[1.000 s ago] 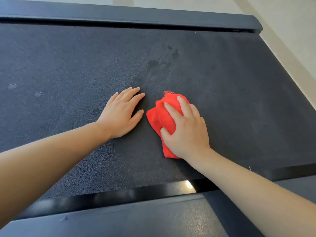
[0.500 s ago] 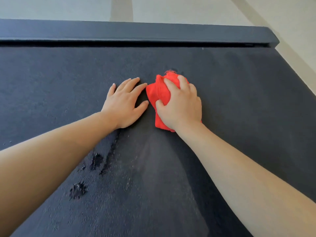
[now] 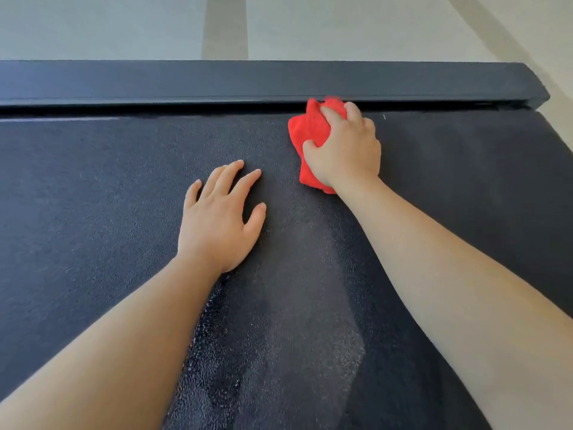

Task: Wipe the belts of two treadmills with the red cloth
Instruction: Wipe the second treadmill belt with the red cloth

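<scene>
A dark textured treadmill belt [image 3: 93, 212] fills most of the view. My right hand [image 3: 344, 150] grips a bunched red cloth [image 3: 307, 128] and holds it against the belt at its far edge, touching the black side rail [image 3: 217, 80]. My left hand [image 3: 220, 215] lies flat on the belt with its fingers spread, nearer to me and left of the cloth. A paler wiped streak [image 3: 310, 290] runs on the belt between my forearms, with darker wet patches [image 3: 217, 367] beside it.
Beyond the rail lies a pale floor [image 3: 93, 23] with a darker stripe [image 3: 224, 26]. The rail ends at a corner at the far right [image 3: 536, 94], where the floor shows again.
My right hand has pushed the red cloth away from me across the belt, up to the far rail. My left hand has stayed flat on the belt. The wiped streak has grown longer.
</scene>
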`<state>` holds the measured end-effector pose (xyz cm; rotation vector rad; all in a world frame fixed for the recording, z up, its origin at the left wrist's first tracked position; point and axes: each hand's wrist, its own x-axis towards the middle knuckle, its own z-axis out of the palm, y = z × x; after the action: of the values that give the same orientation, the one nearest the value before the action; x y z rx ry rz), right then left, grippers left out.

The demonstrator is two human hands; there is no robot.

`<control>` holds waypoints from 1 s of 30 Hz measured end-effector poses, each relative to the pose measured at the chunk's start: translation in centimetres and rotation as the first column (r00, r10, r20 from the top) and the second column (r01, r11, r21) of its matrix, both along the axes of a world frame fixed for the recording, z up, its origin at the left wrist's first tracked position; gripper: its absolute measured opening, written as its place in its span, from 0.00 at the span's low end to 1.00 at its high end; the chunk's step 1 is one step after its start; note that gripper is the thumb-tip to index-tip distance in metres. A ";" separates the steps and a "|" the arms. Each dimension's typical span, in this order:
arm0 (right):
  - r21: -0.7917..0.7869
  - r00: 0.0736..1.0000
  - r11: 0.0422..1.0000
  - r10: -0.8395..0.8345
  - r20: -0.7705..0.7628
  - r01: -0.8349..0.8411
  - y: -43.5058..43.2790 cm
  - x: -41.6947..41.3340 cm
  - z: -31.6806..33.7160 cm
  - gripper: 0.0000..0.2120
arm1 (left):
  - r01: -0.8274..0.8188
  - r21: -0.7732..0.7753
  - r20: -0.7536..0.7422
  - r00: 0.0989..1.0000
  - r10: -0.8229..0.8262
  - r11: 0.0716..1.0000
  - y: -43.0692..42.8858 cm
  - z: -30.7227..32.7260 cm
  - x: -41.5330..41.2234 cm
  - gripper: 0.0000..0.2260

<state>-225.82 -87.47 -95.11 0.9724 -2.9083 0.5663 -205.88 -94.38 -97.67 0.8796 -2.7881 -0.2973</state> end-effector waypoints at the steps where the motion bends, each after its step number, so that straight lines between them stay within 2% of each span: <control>1: -0.001 1.000 1.000 0.003 0.009 -0.003 -0.4 -0.6 0.1 0.29 | 0.000 0.002 0.002 1.000 0.000 1.000 0.0 0.0 0.0 0.24; 9: 0.032 0.999 0.998 0.045 0.011 -0.046 0.3 0.0 0.6 0.29 | 0.011 0.005 0.004 1.000 -0.011 1.000 0.0 -0.1 -0.1 0.23; 15: 0.033 0.994 0.994 0.107 -0.026 -0.106 4.1 6.1 0.2 0.29 | 0.012 0.010 -0.021 1.000 -0.011 1.000 -0.2 -0.4 -0.3 0.23; 18: 0.044 0.992 0.992 0.122 -0.026 -0.121 6.1 10.1 0.2 0.29 | 0.038 0.069 -0.047 0.998 -0.034 0.997 0.0 0.2 0.2 0.22; 24: 0.075 0.983 0.980 0.185 -0.004 -0.184 10.3 17.3 0.5 0.29 | 0.129 0.084 0.015 0.991 -0.131 0.988 2.0 0.9 8.6 0.22; 30: 0.116 0.970 0.964 0.243 -0.013 -0.240 14.2 25.3 0.5 0.32 | 0.069 0.105 0.106 0.991 -0.080 0.992 4.3 1.5 16.2 0.22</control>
<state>-200.51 -73.31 -94.65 1.3511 -2.8439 0.3938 -189.72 -90.09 -96.16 0.8392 -2.9349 -0.4173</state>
